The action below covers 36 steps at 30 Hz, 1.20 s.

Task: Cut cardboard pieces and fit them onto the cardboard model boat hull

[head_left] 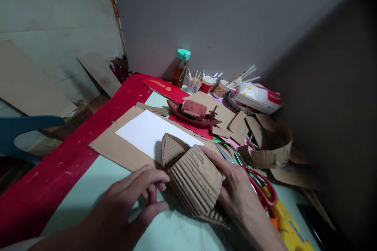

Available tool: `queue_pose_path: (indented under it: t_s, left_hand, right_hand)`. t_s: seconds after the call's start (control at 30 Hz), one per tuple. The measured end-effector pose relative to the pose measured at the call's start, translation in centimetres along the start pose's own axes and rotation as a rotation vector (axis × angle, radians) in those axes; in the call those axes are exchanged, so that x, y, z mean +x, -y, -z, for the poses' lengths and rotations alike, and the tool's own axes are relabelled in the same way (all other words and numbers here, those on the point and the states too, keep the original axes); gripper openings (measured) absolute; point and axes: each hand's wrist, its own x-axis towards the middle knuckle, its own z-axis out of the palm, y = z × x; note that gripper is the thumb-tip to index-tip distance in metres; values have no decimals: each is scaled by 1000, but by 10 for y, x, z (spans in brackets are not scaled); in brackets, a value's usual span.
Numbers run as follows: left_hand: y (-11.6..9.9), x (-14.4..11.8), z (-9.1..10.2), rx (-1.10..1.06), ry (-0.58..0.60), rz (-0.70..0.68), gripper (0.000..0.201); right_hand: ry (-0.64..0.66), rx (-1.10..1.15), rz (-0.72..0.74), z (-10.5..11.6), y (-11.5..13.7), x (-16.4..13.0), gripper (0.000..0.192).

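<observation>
A model boat of corrugated cardboard [196, 178], with a ridged arched cover over its middle, is tilted in front of me. My right hand [232, 180] grips it along the right side, thumb near the cover's upper edge; the fingers underneath are partly hidden. Beside the boat's left edge is my left hand [144, 192], its fingers loosely bent and thumb apart, with nothing between them. Behind the boat, a white sheet of paper [147, 129] lies on a flat piece of brown cardboard [108, 143]. Farther back stands a finished-looking brown model boat [194, 111].
Red-handled scissors [265, 188] and a yellow tool [290, 223] lie at the right. Cardboard scraps [240, 127] and a curved cardboard strip [272, 157] sit behind them. A bottle [180, 68], a paper cup [221, 89] with sticks and a tissue pack [257, 97] line the wall.
</observation>
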Motion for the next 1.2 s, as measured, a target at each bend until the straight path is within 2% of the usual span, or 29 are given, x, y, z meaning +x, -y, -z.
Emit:
queue_pose_path:
  t_s: [0.1, 0.17, 0.27, 0.37, 0.43, 0.6, 0.77, 0.93, 1.07, 1.2]
  left_hand:
    - [5, 13, 13, 60, -2, -70, 23]
    - [7, 21, 18, 76, 1, -79, 22]
    - [9, 29, 16, 70, 49, -153, 28]
    - [12, 32, 10, 70, 107, -247, 12]
    - [14, 33, 7, 104, 128, -260, 6]
    - [14, 33, 2, 176, 167, -256, 17]
    - [16, 29, -4, 177, 101, -302, 15]
    - [26, 25, -10, 163, 60, -322, 13]
    - [28, 30, -9, 194, 87, -363, 15]
    - [26, 37, -6, 206, 92, -442, 23]
  right_hand:
    - [11, -9, -16, 1, 2, 1, 58]
    - [0, -36, -4, 1, 5, 1, 56]
    - [-35, -78, 29, 1, 9, 2, 52]
    - [-48, -86, 28, -1, 11, 3, 49]
    - [-61, -61, 18, -2, 10, 3, 49]
    - [-80, 5, -28, -2, 8, 2, 53]
    - [-67, 20, -60, -2, 12, 1, 51]
    - [-38, 15, -53, 0, 15, -1, 38]
    - [-28, 61, -59, -4, 16, -3, 29]
    - [-83, 3, 2, -12, 13, -3, 31]
